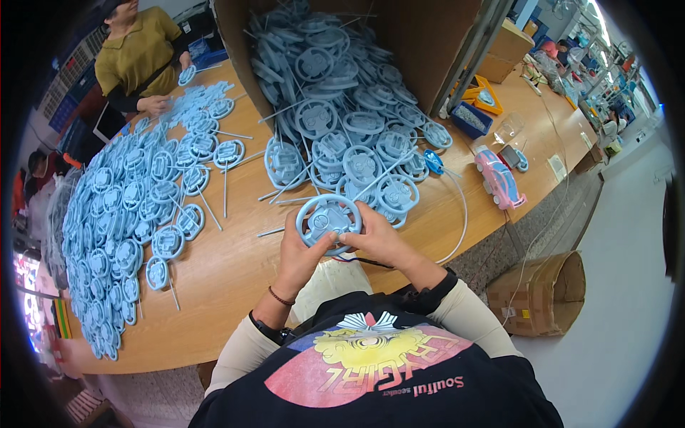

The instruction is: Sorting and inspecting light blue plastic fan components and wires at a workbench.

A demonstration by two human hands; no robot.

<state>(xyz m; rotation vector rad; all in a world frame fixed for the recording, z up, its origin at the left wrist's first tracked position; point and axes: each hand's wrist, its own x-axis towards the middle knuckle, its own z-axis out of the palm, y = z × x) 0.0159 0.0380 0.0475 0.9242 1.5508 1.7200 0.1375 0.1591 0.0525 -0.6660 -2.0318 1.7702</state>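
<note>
Both my hands grip a light blue toy steering wheel [330, 216] above the table's near edge. My left hand [302, 251] is closed round its lower left rim, and my right hand [372, 237] round the lower right. The two thumbs meet at the bottom of its hub, which shows moulded recesses. Just beyond lies a heap of similar blue wheels [360, 164], several with thin rods, spilling from an open cardboard box [417, 32]. My fingers behind the wheel are hidden.
Left on the wooden table [235, 299] spreads another large pile of blue wheels [107, 235]. A co-worker [135, 53] handles wheels there. To the right are a blue bin [471, 121], a pink toy car [498, 177] and a white cable [465, 214]. A carton [528, 296] stands on the floor.
</note>
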